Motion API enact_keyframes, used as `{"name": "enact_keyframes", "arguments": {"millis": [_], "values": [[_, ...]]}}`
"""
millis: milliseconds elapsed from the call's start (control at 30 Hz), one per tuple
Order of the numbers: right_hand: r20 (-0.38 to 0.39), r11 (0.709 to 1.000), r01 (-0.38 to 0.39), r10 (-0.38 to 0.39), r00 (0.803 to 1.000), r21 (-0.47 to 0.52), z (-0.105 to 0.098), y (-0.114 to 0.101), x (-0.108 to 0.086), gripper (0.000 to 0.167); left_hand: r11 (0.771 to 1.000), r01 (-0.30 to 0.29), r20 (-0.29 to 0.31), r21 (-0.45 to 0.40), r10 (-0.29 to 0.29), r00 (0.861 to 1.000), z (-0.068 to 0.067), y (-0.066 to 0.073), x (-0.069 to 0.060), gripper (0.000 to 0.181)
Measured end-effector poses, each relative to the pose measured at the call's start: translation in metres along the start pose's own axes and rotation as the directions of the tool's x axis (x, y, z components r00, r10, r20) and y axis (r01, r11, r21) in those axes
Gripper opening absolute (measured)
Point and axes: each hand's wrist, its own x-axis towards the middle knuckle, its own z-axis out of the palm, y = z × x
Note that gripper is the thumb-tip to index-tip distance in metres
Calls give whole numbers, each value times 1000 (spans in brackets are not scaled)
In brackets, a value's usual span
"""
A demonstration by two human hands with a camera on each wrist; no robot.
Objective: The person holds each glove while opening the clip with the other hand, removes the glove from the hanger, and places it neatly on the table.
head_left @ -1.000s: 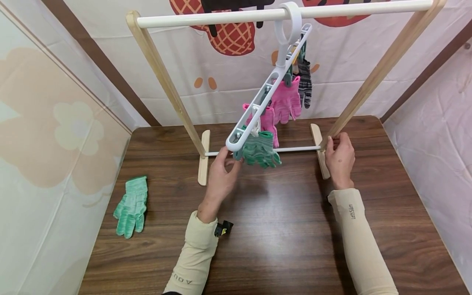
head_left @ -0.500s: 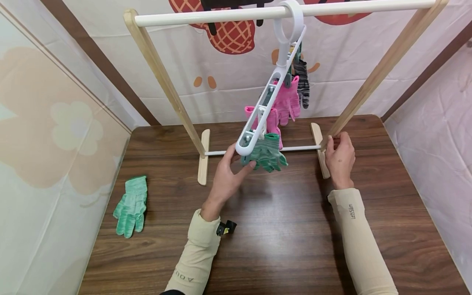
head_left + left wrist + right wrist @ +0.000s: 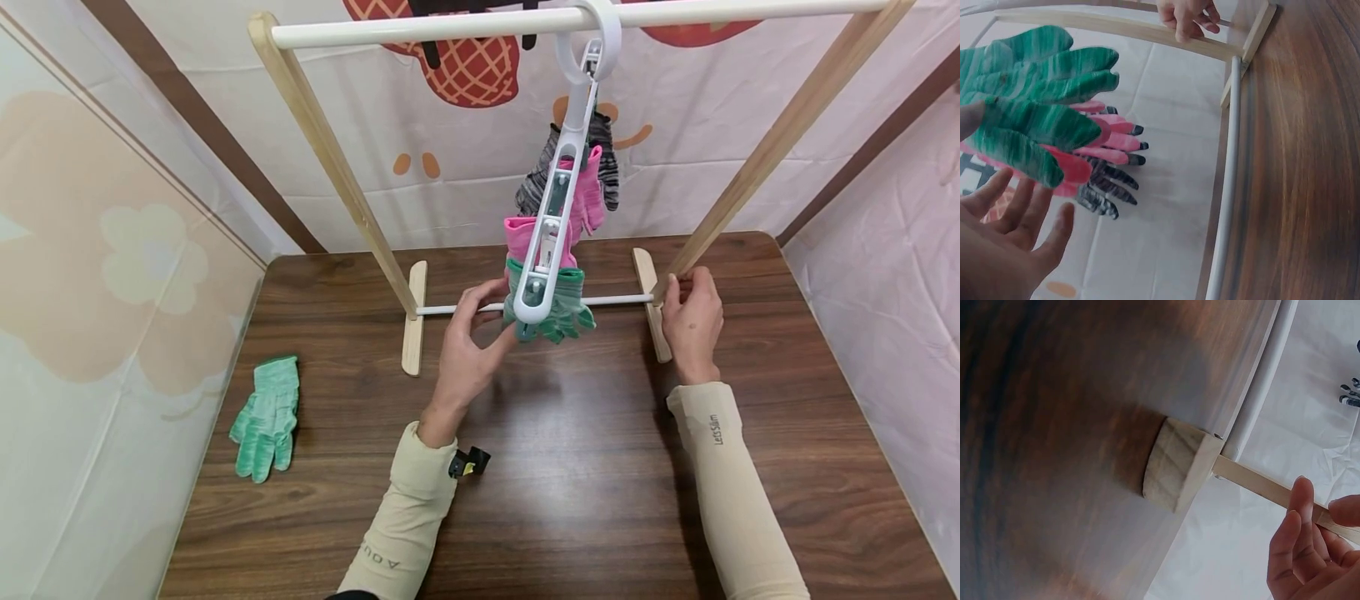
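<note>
My left hand [image 3: 465, 358] is spread beside the near end of a white clip hanger [image 3: 532, 313], its thumb touching near a hanging green glove [image 3: 1041, 119]. The fingers extend behind that glove and do not close on it. Behind it along the hanger hang pink gloves [image 3: 588, 196] and black-and-grey striped gloves [image 3: 536, 179]. My right hand [image 3: 693, 325] pinches the lower part of the rack's right wooden post [image 3: 1260, 481] between thumb and fingers. The hanger's ring [image 3: 611, 46] loops over the rack's white top bar [image 3: 450, 27].
Another green glove [image 3: 270, 417] lies flat on the brown wooden table [image 3: 585, 500] at the left. The rack stands on wooden feet [image 3: 414, 325] joined by a thin white lower bar [image 3: 615, 300]. Patterned fabric walls [image 3: 465, 200] enclose the back and sides.
The hanger's near end has swung right, turning the hanger to point more toward me, and its gloves moved along. My left hand followed to the right. The right hand stayed on the post.
</note>
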Motion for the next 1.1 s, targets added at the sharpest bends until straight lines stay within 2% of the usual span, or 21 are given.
{"name": "enact_keyframes", "arguments": {"millis": [233, 533, 767, 900, 1100], "values": [[-7, 1000, 11, -11, 1000, -2, 0, -2, 0, 29, 999, -43, -64, 0, 43, 997, 5, 6, -3, 43], [-1, 1000, 9, -9, 1000, 3, 1, -2, 0, 28, 998, -54, -62, -23, 53, 997, 9, 13, -4, 30], [2, 1000, 4, -4, 1000, 6, 1, -2, -1, 28, 999, -17, -91, -37, 14, 996, 11, 15, -7, 19], [-1, 1000, 3, -3, 1000, 0, 0, -3, -1, 27, 1000, 11, -110, -25, -14, 994, 10, 16, -9, 20], [7, 1000, -5, 5, 1000, -13, -2, -4, -1, 27, 999, 20, -127, -26, -23, 992, 9, 15, -10, 21]]}}
